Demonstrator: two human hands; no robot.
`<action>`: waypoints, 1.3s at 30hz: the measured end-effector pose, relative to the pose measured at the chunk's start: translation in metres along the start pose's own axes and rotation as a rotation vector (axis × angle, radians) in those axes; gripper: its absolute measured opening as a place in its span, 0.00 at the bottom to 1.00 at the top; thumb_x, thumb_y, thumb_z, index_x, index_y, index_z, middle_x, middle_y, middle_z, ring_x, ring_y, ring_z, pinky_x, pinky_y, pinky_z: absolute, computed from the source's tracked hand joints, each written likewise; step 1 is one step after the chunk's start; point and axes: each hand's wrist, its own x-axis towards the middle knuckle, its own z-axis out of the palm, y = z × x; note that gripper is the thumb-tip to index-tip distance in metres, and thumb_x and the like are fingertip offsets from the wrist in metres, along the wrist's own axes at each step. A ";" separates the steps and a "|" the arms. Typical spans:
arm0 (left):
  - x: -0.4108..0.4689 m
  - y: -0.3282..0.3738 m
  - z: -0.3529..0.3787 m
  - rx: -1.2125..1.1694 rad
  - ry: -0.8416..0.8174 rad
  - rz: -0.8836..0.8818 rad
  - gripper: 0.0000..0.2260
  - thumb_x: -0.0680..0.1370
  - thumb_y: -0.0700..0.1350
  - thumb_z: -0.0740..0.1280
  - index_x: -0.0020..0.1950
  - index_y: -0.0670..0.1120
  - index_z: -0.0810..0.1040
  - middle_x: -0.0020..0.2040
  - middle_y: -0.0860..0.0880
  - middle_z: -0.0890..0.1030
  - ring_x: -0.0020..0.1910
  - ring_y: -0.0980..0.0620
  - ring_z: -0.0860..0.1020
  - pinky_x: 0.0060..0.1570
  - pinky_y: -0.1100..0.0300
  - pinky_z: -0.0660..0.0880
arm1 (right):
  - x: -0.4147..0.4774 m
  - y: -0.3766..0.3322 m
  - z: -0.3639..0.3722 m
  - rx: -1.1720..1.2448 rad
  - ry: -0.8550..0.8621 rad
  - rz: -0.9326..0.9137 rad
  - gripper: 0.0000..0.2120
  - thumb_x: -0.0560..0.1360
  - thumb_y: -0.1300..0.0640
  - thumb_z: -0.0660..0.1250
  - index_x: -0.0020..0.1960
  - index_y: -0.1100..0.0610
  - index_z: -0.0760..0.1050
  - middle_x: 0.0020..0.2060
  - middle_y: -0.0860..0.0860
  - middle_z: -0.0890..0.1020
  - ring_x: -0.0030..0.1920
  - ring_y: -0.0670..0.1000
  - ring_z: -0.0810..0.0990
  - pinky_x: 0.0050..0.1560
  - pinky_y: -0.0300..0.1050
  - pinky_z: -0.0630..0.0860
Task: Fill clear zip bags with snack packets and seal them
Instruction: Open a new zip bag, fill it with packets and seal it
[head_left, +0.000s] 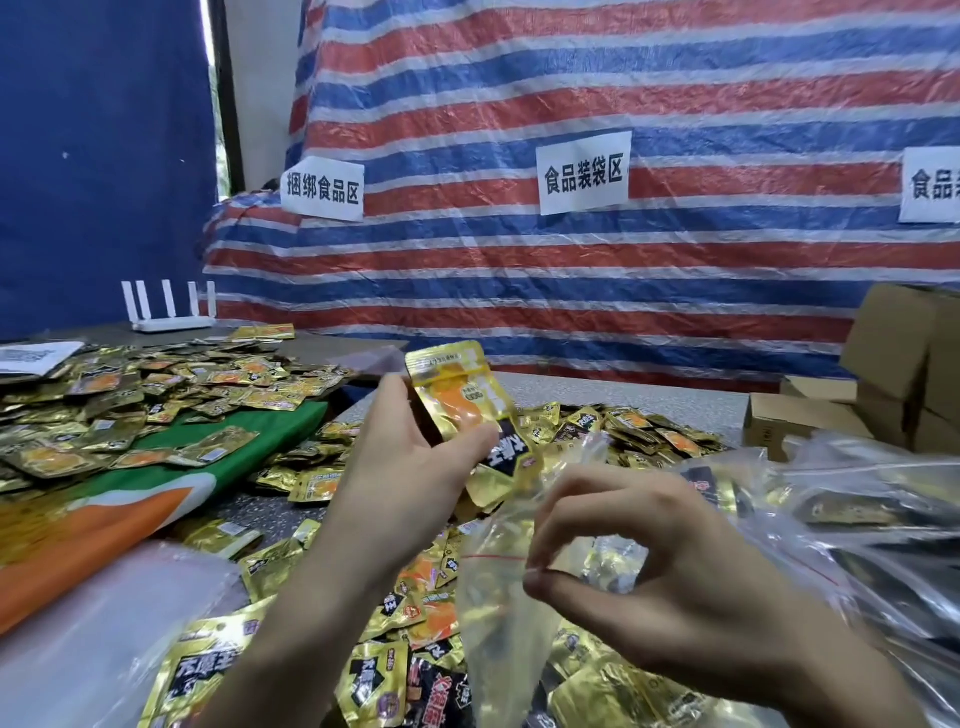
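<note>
My left hand (410, 462) holds up a small stack of gold snack packets (460, 395), thumb across the front and fingers behind. The packets stand tilted above the mouth of a clear zip bag (498, 587) with a thin red line near its top. My right hand (670, 582) pinches the bag's rim between thumb and forefinger, close to the red line. Loose gold packets (395, 670) lie heaped on the table under and around both hands.
A second heap of packets (130, 400) covers a green and orange cloth (171, 483) at the left. Filled clear bags (872, 525) pile up at the right, with cardboard boxes (893, 374) behind them. A white router (171, 312) stands at the back left before a striped tarp.
</note>
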 end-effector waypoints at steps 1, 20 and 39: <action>0.000 0.001 -0.002 0.037 0.037 0.018 0.12 0.74 0.46 0.75 0.51 0.53 0.73 0.44 0.48 0.84 0.44 0.43 0.83 0.44 0.39 0.81 | 0.000 -0.001 -0.002 0.016 0.020 -0.006 0.04 0.71 0.54 0.75 0.39 0.50 0.82 0.40 0.43 0.81 0.45 0.47 0.81 0.45 0.47 0.76; -0.007 0.005 0.017 -0.346 -0.019 -0.257 0.13 0.75 0.44 0.73 0.58 0.45 0.77 0.45 0.45 0.86 0.39 0.48 0.85 0.35 0.54 0.80 | -0.001 -0.006 -0.007 -0.013 0.104 0.013 0.03 0.69 0.56 0.78 0.37 0.50 0.86 0.36 0.42 0.82 0.40 0.44 0.82 0.38 0.43 0.76; 0.017 0.008 -0.032 -0.338 -0.129 -0.008 0.11 0.67 0.42 0.74 0.48 0.42 0.82 0.42 0.47 0.84 0.42 0.49 0.83 0.42 0.61 0.80 | 0.001 -0.003 -0.003 0.034 0.124 0.135 0.06 0.67 0.61 0.79 0.36 0.52 0.85 0.35 0.45 0.83 0.41 0.47 0.82 0.42 0.42 0.76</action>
